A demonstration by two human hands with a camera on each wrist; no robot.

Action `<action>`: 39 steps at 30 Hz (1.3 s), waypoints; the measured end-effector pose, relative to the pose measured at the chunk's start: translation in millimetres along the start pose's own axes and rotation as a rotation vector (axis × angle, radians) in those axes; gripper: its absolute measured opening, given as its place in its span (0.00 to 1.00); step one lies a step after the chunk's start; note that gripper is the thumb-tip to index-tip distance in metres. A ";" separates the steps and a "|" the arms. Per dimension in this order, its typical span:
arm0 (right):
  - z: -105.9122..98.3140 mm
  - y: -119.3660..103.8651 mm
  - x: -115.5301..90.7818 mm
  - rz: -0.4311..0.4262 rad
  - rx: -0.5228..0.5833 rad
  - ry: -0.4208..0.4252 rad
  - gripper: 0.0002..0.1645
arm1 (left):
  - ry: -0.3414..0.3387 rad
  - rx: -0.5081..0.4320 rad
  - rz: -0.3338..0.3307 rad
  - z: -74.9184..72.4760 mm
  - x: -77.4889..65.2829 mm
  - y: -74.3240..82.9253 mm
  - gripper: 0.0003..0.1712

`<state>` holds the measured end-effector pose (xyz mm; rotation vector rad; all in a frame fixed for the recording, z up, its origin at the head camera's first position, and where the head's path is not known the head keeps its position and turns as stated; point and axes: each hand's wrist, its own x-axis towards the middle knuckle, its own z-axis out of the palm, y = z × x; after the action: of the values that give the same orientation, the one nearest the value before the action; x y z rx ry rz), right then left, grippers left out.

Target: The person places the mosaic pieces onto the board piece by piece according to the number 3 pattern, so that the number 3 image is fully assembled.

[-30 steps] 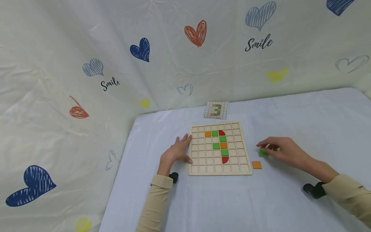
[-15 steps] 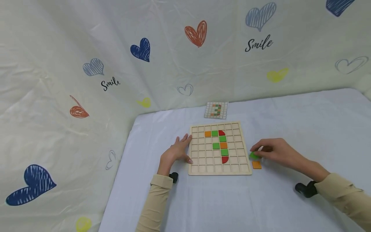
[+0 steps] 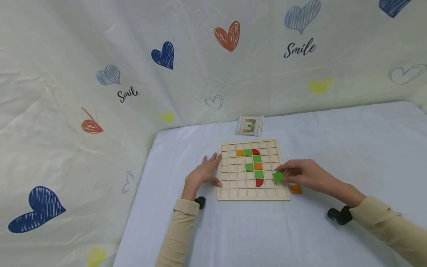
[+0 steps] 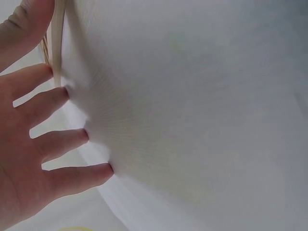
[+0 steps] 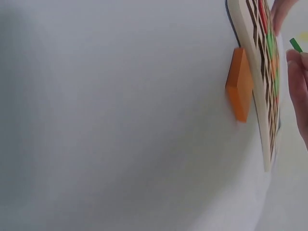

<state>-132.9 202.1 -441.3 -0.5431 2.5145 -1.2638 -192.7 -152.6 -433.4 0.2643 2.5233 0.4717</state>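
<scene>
A square wooden grid board (image 3: 230, 185) lies on the white-covered table, with orange and green square tiles and red rounded tiles set in several cells. My left hand (image 3: 203, 174) rests at the board's left edge with fingers spread; in the left wrist view its fingertips (image 4: 103, 171) touch the cloth and the thumb lies by the board's edge. My right hand (image 3: 305, 172) pinches a green square tile (image 3: 278, 176) over the right-hand columns of the board. In the right wrist view that tile (image 5: 295, 45) shows edge-on, above the board's surface.
An orange square tile (image 3: 295, 189) lies on the cloth close to the board's lower right corner. Behind the board is a pattern card (image 3: 250, 126) printed with a coloured grid. A white curtain with hearts (image 3: 213, 74) hangs behind the table.
My right hand has carried the green tile leftward from the cloth right of the board to over the board. The left hand has stayed at the board's edge.
</scene>
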 end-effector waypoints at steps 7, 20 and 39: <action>10.3 -8.6 11.7 -0.032 -0.056 -0.004 0.19 | 0.005 -0.012 0.003 -0.6 0.7 0.5 0.69; 31.5 -22.4 32.6 -0.073 -0.129 0.024 0.16 | 0.010 0.005 0.003 -0.8 2.4 -1.3 0.69; 56.9 -31.6 54.1 -0.110 -0.152 -0.046 0.14 | -0.006 0.003 -0.004 -0.2 0.2 1.9 0.69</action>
<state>-151.7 120.4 -452.8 -0.7464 2.5873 -1.0874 -192.9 -150.8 -432.6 0.2610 2.5179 0.4649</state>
